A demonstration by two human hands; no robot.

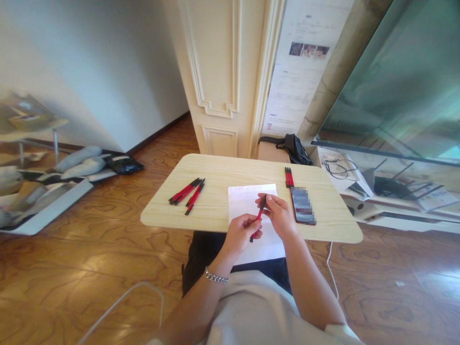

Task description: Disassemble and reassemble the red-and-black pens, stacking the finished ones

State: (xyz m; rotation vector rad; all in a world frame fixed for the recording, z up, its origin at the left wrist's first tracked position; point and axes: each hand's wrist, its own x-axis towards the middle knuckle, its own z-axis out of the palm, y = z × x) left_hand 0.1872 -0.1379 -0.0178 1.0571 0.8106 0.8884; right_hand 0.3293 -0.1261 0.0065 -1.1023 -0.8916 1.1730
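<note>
A red pen with black ends [259, 213] is held tilted between both hands, above a white sheet of paper [239, 201]. My left hand [241, 235], with a chain bracelet at its wrist, is closed around the pen's lower red part. At the pen's upper black end, the fingers of my right hand [278, 215] pinch it. Several similar red and black pens [187, 192] lie in a loose group on the table's left side. More of them [289, 177] lie side by side on the right, just beyond a phone [303, 205].
The small pale wooden table [212, 167] has rounded corners, and the paper hangs over its near edge. Behind it a black bag [297, 148] rests by the wall. White cables [331, 268] run down to the floor on both sides. An open white box [46, 206] lies far left.
</note>
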